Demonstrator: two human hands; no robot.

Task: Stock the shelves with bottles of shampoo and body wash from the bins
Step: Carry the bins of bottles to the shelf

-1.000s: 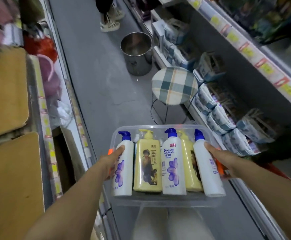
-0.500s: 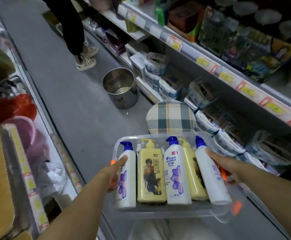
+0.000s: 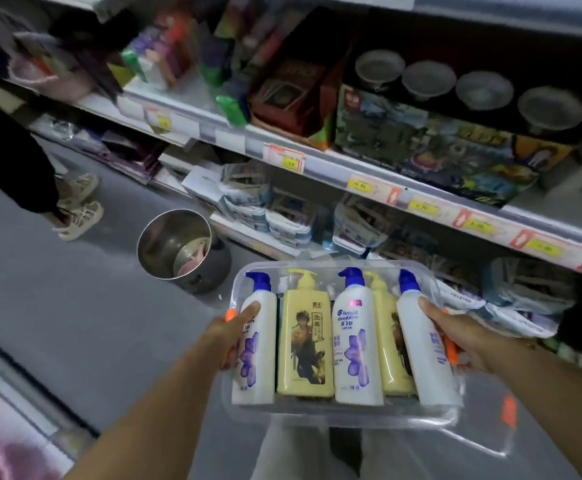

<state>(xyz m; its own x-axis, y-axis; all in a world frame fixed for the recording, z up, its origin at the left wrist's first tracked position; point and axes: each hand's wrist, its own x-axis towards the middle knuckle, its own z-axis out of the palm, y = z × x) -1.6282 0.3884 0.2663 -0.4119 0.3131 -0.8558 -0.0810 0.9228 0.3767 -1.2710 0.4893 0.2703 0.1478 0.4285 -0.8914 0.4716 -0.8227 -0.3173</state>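
Low in the middle of the frame, a clear bin (image 3: 334,415) holds three white bottles (image 3: 357,355) and two yellow bottles (image 3: 305,344) lying side by side. The left hand (image 3: 227,332) and right hand (image 3: 456,330) grip its ends, thumbs on the outer white bottles, other fingers hidden beneath. Stocked shelves (image 3: 352,171) cross the upper right; a metal pot (image 3: 178,251) stands on the floor at centre left.
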